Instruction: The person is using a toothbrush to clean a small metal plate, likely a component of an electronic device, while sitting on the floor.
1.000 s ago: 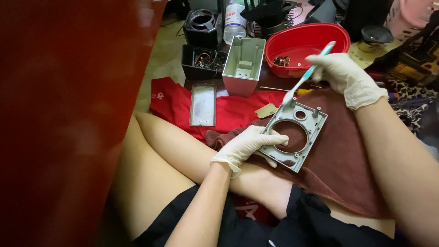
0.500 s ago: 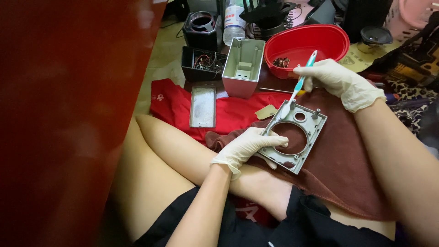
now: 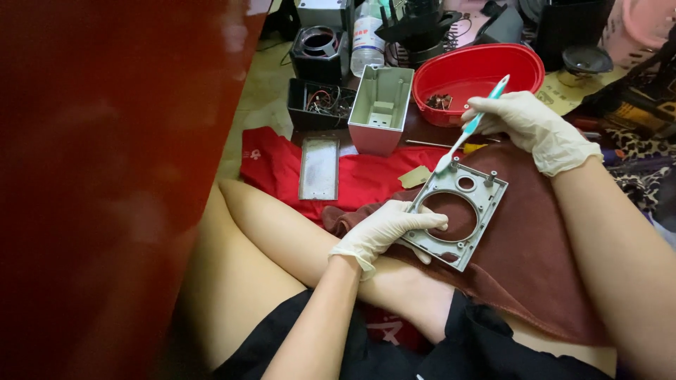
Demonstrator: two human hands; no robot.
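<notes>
A grey rectangular plastic panel with a large round hole and a small one lies tilted on a brown towel over my lap. My left hand, in a pale glove, grips the panel's near-left edge with fingers through the big hole. My gloved right hand holds a turquoise and white toothbrush, whose head touches the panel's far corner.
Beyond lie a red cloth bearing a flat grey metal plate, a grey box housing, a red oval basin holding small parts, a black box of wires and a clear bottle. A red wall fills the left.
My right hand has lowered and swung the toothbrush, bringing its head from over the panel's top edge to the far corner. The left hand keeps its hold.
</notes>
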